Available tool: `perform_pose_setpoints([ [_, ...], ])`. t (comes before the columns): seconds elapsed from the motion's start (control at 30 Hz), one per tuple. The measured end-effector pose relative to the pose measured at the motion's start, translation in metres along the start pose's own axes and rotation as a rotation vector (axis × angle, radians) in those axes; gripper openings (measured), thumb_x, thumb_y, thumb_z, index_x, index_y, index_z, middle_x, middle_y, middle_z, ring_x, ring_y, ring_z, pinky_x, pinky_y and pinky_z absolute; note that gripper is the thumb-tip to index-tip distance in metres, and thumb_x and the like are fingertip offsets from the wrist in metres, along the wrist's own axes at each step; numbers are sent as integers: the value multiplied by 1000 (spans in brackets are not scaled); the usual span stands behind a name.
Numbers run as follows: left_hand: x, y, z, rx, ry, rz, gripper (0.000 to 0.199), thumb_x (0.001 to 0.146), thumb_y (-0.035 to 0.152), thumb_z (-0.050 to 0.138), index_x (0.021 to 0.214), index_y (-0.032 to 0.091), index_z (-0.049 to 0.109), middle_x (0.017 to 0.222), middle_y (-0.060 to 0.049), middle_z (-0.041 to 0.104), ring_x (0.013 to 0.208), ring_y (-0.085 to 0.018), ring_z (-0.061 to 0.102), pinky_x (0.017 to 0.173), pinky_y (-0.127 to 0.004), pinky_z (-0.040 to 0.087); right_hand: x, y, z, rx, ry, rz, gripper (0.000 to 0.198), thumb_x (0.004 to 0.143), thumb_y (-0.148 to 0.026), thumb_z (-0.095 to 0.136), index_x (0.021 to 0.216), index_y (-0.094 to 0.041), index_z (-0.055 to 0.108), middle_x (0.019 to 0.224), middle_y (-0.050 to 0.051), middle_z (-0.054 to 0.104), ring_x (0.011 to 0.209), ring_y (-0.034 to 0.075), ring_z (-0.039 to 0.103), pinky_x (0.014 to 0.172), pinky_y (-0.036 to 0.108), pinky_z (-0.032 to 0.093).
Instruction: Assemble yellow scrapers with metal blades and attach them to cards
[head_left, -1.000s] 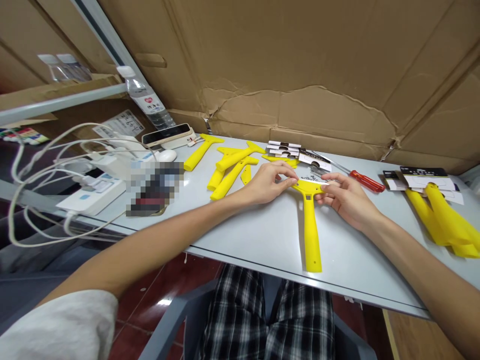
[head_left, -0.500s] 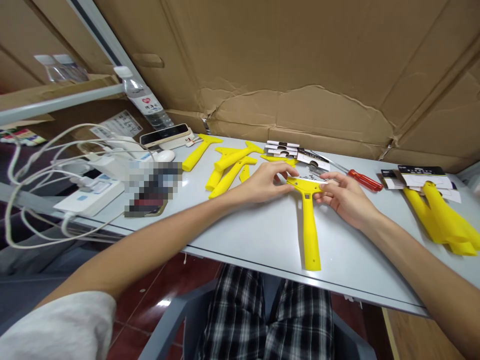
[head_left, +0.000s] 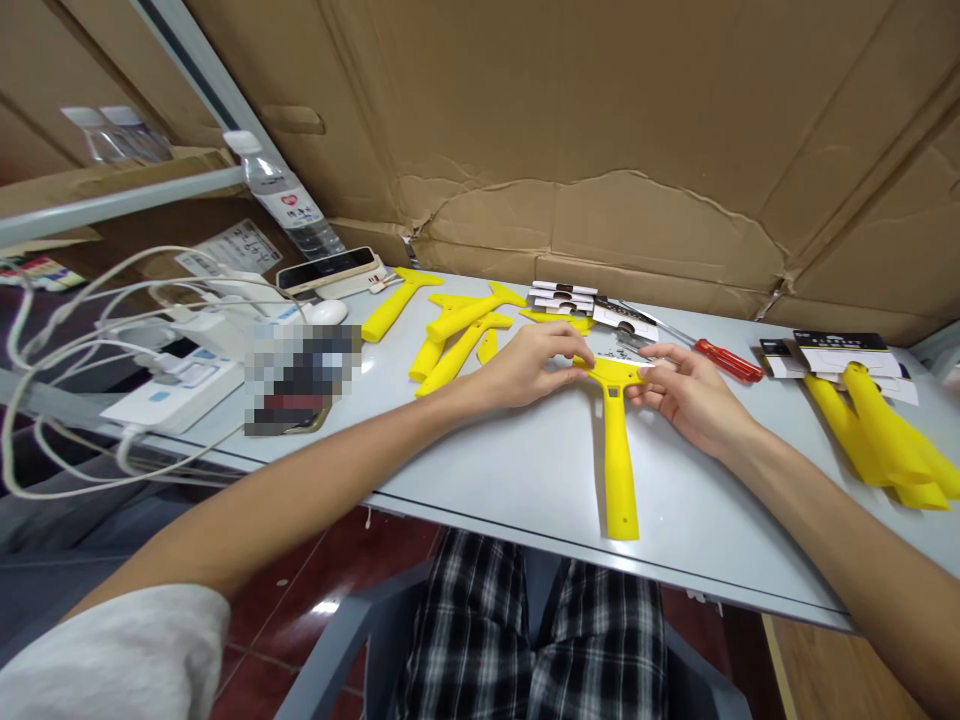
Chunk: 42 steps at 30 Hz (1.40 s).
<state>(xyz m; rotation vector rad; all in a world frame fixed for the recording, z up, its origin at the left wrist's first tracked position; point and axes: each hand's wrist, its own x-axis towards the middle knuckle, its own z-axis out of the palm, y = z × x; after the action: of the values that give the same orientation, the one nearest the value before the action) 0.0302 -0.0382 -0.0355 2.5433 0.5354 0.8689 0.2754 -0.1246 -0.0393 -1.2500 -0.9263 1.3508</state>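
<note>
A yellow T-shaped scraper (head_left: 619,455) lies on the table with its handle pointing toward me. My left hand (head_left: 534,362) pinches the left end of its head between thumb and fingers. At the other end of the head, my right hand (head_left: 688,393) grips with thumb and index finger, the remaining fingers curled beneath. Small holes show in the head, plus a square opening at the neck. Just behind it lie small metal pieces (head_left: 624,352), probably screws, too small to make out clearly. The fingertips' contact points are partly hidden.
Several yellow scraper handles (head_left: 459,352) lie left of my hands. A red-handled screwdriver (head_left: 727,360) and white-and-black cards (head_left: 562,298) are behind. Carded yellow scrapers (head_left: 892,430) lie at right. Phones (head_left: 328,270), a power strip (head_left: 176,385), cables and a bottle (head_left: 289,200) crowd the left.
My left fingers have shifted slightly at the left end of the scraper's head, uncovering a little less of it. The right hand and the scraper hold nearly the same place.
</note>
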Motion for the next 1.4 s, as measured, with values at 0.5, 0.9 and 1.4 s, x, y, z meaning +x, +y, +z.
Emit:
perform_pose_setpoints([
  [0.5, 0, 2, -1, 29, -8, -2, 11, 97, 25, 71, 108, 24, 74, 113, -7, 74, 107, -20, 69, 98, -40, 53, 0, 1, -1, 0, -8, -4, 50, 74, -21, 79, 117, -17, 54, 88, 6, 66, 74, 17, 70, 72, 31, 63],
  [0.9, 0, 1, 1, 33, -11, 10, 11, 99, 23, 68, 107, 25, 75, 115, -7, 73, 109, -20, 68, 99, -41, 52, 1, 1, -1, 8, -2, -6, 49, 74, -20, 78, 117, -17, 54, 89, 7, 67, 74, 17, 71, 72, 30, 63],
  [1.4, 3, 5, 8, -198, 179, -326, 37, 94, 20, 72, 129, 20, 62, 125, -11, 71, 86, -14, 71, 76, -31, 58, -2, -1, 2, 25, -8, -10, 52, 70, -20, 79, 115, -16, 55, 92, 9, 69, 77, 19, 72, 74, 30, 63],
])
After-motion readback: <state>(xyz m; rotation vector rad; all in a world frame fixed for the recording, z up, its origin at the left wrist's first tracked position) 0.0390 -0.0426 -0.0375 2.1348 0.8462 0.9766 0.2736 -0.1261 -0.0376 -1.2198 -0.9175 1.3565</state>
